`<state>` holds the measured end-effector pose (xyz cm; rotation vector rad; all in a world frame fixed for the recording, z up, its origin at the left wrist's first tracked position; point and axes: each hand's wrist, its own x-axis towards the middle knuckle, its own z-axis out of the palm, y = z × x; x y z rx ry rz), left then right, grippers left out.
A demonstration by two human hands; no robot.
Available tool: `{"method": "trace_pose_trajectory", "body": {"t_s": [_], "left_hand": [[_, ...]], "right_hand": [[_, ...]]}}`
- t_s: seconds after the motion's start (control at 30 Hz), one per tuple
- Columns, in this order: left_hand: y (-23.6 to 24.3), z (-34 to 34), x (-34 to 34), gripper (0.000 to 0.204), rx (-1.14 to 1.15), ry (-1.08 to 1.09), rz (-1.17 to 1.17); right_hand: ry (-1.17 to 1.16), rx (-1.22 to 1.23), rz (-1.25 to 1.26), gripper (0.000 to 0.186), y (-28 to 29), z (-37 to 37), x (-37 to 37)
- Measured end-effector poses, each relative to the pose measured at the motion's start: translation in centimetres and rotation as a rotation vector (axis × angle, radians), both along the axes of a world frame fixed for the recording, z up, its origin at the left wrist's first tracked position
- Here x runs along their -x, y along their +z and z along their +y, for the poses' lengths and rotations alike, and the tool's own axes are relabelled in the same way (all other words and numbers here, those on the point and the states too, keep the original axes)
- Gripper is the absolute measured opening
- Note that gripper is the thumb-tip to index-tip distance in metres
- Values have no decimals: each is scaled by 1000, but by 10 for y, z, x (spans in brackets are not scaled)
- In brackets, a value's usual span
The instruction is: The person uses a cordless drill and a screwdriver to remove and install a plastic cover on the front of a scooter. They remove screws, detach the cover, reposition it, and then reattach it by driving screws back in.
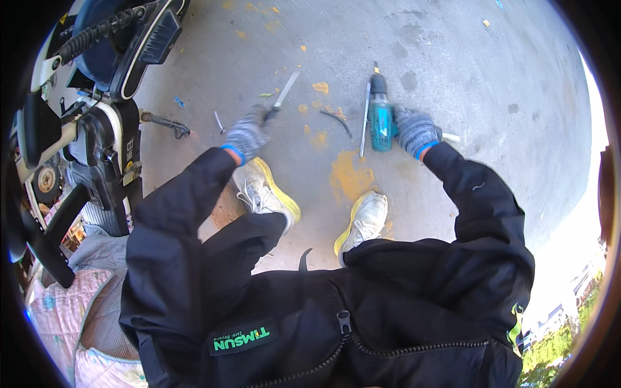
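My left hand (pixel 248 134), in a grey knit glove with a blue cuff, is closed on the dark handle of a knife (pixel 284 91). The pale blade points away and to the right, slightly blurred. My right hand (pixel 415 129), gloved alike, is closed at the handle of a teal and black power drill (pixel 381 126). The drill's chuck and bit point away from me. A thin silver rod (pixel 364 123) lies along its left side. Between my hands, a curved black strip (pixel 337 121) rests on the floor. Beyond my right hand a pale stub (pixel 451 138) shows, its kind unclear.
A scooter or motorbike (pixel 97 142) stands close on my left, its stand-like lever (pixel 165 123) jutting toward my left hand. My white shoes (pixel 264 191) are planted on the grey concrete floor (pixel 479 71). A quilted pink cover (pixel 90 323) hangs at the lower left.
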<state>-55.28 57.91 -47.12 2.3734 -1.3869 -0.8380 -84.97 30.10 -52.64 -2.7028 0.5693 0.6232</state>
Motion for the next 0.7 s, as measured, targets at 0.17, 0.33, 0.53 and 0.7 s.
{"method": "trace_pose_trajectory", "body": {"t_s": [0.17,0.33,0.53,0.7], "left_hand": [[-71,-88,141,32,14,-89,347],[-107,-126,292,31,-66,157,388],[-119,-95,397,43,-532,68,522],[-86,-55,446,30,-647,-698,535]], "right_hand": [[-441,-88,198,33,13,36,112],[-1031,-52,382,64,15,104,193],[-1567,-170,411,88,-24,203,274],[-1487,-331,127,86,-48,249,317]]}}
